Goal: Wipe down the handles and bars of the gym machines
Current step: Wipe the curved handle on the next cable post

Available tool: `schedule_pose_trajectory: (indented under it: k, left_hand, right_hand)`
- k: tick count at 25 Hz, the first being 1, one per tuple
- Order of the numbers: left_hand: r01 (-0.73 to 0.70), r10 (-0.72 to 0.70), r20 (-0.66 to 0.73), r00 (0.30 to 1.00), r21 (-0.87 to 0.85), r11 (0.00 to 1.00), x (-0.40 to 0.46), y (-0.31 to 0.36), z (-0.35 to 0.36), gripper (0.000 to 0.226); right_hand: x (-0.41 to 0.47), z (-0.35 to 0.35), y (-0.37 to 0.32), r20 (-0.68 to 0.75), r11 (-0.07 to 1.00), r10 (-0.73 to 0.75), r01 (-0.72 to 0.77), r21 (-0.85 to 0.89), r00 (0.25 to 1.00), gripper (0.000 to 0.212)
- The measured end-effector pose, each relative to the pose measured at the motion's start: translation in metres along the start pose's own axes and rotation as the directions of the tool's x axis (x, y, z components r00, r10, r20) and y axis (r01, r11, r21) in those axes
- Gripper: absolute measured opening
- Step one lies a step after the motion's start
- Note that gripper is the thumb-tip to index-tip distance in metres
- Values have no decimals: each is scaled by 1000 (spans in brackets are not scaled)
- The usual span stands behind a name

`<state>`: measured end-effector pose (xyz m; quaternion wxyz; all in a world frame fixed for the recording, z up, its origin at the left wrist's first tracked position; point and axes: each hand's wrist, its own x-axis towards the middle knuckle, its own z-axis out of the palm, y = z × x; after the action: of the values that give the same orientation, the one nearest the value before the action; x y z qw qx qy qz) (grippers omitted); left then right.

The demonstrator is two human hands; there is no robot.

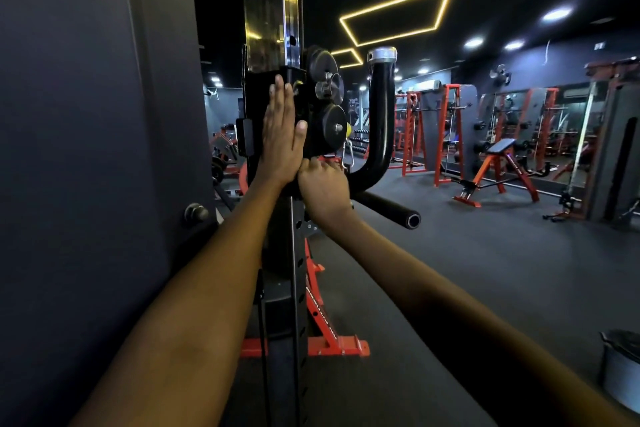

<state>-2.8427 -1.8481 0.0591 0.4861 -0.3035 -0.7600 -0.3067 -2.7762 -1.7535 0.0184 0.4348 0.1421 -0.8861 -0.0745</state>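
Note:
A black pulley carriage (322,107) with round rollers rides on a black upright column (273,10) of a cable machine. My left hand (281,135) lies flat against the carriage's side, fingers straight and pointing up. My right hand (323,184) is curled under the carriage at the base of a black curved handle bar (379,128) with a silver cap. A second black bar (388,210) sticks out toward the right below it. What my right fingers grip is hidden. No cloth is visible.
A dark grey panel (86,149) fills the left. The machine's red base (332,345) sits on the dark floor. Red racks and an incline bench (498,163) stand across the room by mirrors. A grey bin (621,367) is at the lower right.

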Motion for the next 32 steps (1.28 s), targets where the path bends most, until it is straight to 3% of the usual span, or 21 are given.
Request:
schedule_pose_trajectory:
  k: [2,4,5,6,7,8,9,10,11,12,14,15,17,20,24,27,29,30,32]
  left_hand:
    - [4,-4,5,1000,17,1000,-2,0,0,85]
    - [18,-19,16,1000,23,1000,-1,1,-1,84]
    - [27,-28,27,999,21,999,0,1,-1,85]
    - [31,-32,32,999,22,999,0,1,-1,86]
    - [29,-29,25,999,25,999,-1,1,0,86]
    - [24,-24,8,1000,28,999,-1,1,2,86]
    - [20,-20,-6,1000,30,999,-1,-1,4,85]
    - [17,-17,-13,1000,28,999,-1,-4,5,85]
    - [17,-16,-16,1000,27,999,0,-7,7,85]
    - [19,-19,-15,1000,31,999,0,-7,8,86]
    - [15,-14,-13,1000,43,999,0,-5,6,88]
    - [10,-9,-8,1000,43,999,0,-4,4,89]
    - [6,-5,-3,1000,47,999,-1,-4,4,88]
    - [-6,7,-12,1000,57,998,-1,-3,5,87]
    - [9,-9,-4,1000,58,998,-1,-3,3,85]
    - [30,-30,7,1000,71,997,-1,-1,3,76]
    - [41,-42,11,999,70,997,-1,0,2,72]
    - [47,-48,14,999,66,997,-2,-1,2,71]
    - [54,-55,15,998,64,997,-1,0,2,69]
  right_hand:
    - [-17,25,18,-187,957,-263,231,-176,947,30]
    - [-48,47,41,-281,863,-488,407,-301,827,33]
    - [-67,49,50,-272,885,-462,415,-214,844,33]
    - [-84,55,54,-273,949,-305,315,-8,912,36]
    - [-95,57,53,-237,955,-14,83,285,971,38]
    - [-95,58,48,-102,767,350,-222,602,931,36]
    - [-86,60,43,110,364,623,-412,835,774,32]
    - [-72,61,35,333,-85,715,-396,914,615,31]
    - [-56,60,25,478,-404,687,-260,877,547,31]
    - [-40,57,13,562,-596,597,-153,788,573,33]
    - [-19,48,-15,598,-731,457,-104,674,659,36]
    - [-13,41,-28,603,-753,428,-104,650,673,37]
    - [-8,36,-33,659,-806,414,-84,587,628,38]
    - [-14,30,-15,715,-920,339,57,387,611,32]
    - [-31,11,20,792,-968,248,105,230,558,29]
    - [-44,-23,47,785,-946,314,111,303,534,35]
    - [-43,-48,63,712,-842,469,20,540,523,31]
    - [-36,-62,71,623,-713,588,-33,701,517,29]
    - [-12,-98,87,293,-270,787,-124,955,544,28]
